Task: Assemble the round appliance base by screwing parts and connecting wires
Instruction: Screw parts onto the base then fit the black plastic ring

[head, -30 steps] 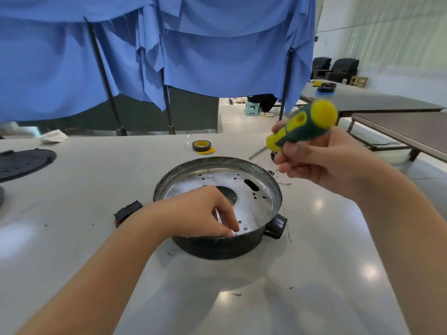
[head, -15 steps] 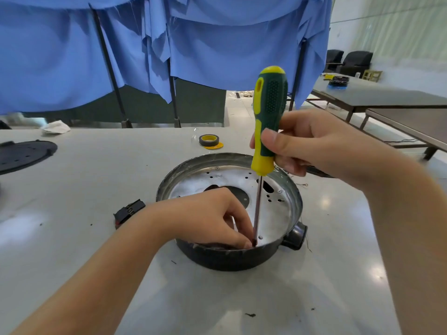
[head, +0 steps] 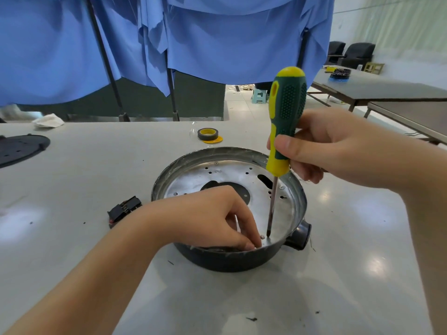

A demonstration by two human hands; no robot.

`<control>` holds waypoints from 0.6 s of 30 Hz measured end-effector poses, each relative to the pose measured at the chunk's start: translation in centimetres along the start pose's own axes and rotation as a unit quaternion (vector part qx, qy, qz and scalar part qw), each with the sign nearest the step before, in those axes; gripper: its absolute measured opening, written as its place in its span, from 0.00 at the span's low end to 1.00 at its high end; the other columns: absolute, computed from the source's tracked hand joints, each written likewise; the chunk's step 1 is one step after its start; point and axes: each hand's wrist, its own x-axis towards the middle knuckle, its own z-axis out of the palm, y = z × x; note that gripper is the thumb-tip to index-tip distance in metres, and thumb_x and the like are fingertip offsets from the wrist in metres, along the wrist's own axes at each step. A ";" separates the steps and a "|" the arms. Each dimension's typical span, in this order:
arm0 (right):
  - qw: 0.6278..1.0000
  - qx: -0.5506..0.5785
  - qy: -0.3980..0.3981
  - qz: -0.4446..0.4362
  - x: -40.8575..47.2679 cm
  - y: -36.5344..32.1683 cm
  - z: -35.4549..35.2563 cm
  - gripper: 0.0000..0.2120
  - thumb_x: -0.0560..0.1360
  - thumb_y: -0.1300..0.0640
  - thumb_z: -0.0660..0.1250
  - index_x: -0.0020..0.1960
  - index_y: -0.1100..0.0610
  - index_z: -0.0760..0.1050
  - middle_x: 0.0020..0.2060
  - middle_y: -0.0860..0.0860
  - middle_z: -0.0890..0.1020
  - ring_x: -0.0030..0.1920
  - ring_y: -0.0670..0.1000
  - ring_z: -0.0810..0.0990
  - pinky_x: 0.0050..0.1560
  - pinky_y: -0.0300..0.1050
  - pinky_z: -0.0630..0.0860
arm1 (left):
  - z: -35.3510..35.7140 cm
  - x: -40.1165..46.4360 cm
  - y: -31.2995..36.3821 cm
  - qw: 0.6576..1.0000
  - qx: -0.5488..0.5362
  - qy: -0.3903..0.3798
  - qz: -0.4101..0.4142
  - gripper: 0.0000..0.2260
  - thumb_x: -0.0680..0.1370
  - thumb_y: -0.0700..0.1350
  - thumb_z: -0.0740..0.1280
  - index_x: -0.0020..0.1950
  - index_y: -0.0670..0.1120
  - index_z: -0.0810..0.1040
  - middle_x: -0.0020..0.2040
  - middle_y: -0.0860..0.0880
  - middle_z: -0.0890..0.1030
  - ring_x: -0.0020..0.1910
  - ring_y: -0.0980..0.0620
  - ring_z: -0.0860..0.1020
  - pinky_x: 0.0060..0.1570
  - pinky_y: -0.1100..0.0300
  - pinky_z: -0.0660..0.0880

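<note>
One round base (head: 217,259), right hand (head: 338,151) gripping one screwdriver (head: 285,112), left hand (head: 210,216) fingers curled inside

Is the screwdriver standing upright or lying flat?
Upright: the right hand holds the screwdriver, tip down inside the round base.

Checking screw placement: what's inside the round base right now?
Inside the round base: perforated metal plate, screwdriver tip down near a small screw, left hand fingertips. The hand covers the plate's near-left part.

I see my right hand (head: 338,151) gripping the screwdriver (head: 285,122) upright, tip inside the round base (head: 217,261); my left hand (head: 208,216) seems to pinch a screw.
</note>
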 end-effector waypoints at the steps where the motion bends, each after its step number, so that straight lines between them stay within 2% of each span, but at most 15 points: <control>1: 1.000 -0.007 0.001 0.000 0.0 0.0 0.0 0.14 0.69 0.39 0.62 0.44 0.48 0.76 0.27 0.49 0.80 0.28 0.45 0.77 0.31 0.35 0.74 | 0.0 0.0 0.0 1.000 0.004 0.003 -0.003 0.05 0.74 0.51 0.72 0.41 0.63 0.83 0.35 0.60 0.81 0.34 0.62 0.75 0.35 0.71 0.72; 5: 0.999 -0.036 0.009 -0.006 0.0 -0.1 0.3 0.13 0.70 0.38 0.60 0.41 0.46 0.74 0.28 0.50 0.81 0.28 0.46 0.78 0.33 0.39 0.74 | 0.1 -0.2 0.1 0.999 0.020 0.025 -0.005 0.02 0.73 0.51 0.72 0.41 0.59 0.84 0.35 0.65 0.80 0.36 0.61 0.77 0.34 0.70 0.74; 8: 0.999 -0.052 0.012 -0.010 0.1 -0.1 0.5 0.12 0.72 0.37 0.60 0.41 0.44 0.74 0.28 0.49 0.81 0.28 0.47 0.79 0.32 0.40 0.75 | 0.3 -0.1 0.2 0.999 0.024 0.027 -0.001 0.04 0.73 0.50 0.71 0.39 0.57 0.83 0.34 0.65 0.80 0.34 0.63 0.77 0.31 0.73 0.71; 13: 0.997 -0.076 0.027 -0.001 0.3 0.2 0.7 0.10 0.75 0.41 0.61 0.41 0.45 0.73 0.28 0.49 0.81 0.28 0.46 0.79 0.34 0.43 0.74 | 0.1 -0.1 -0.1 1.000 0.021 0.017 -0.004 0.02 0.73 0.50 0.72 0.41 0.57 0.83 0.34 0.65 0.79 0.35 0.62 0.77 0.35 0.72 0.73; 18: 0.996 -0.078 0.029 0.011 0.3 0.2 0.5 0.10 0.75 0.43 0.60 0.41 0.47 0.73 0.28 0.49 0.81 0.27 0.46 0.79 0.33 0.40 0.74 | -0.3 -0.1 -0.1 1.000 0.001 -0.009 -0.007 0.04 0.74 0.49 0.72 0.43 0.59 0.84 0.33 0.65 0.80 0.34 0.62 0.76 0.35 0.72 0.73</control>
